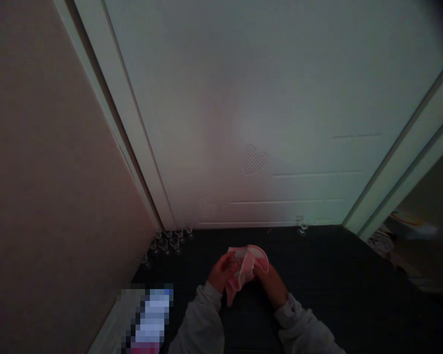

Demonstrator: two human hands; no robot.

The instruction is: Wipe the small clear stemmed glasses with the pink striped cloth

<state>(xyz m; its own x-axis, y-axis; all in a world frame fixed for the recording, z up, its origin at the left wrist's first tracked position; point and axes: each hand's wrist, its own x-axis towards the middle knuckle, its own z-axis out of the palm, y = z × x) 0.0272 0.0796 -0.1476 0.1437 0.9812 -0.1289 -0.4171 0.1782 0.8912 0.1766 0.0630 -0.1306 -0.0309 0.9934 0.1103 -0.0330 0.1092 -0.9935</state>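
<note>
A pink cloth [247,268] with a paler side is held between my two hands, above the dark table [317,295]. On its left side, my left hand [221,271] has its fingers closed round something small and clear, perhaps a glass, largely hidden by the cloth. My right hand [268,280] grips the cloth from the right, its fingers mostly covered by the folds.
Several small stemmed glasses [163,244] stand at the table's back left corner. One more glass [302,227] is at the back edge, right of centre, against a white panel [280,98]. A blurred, pixelated object [153,317] lies at the lower left.
</note>
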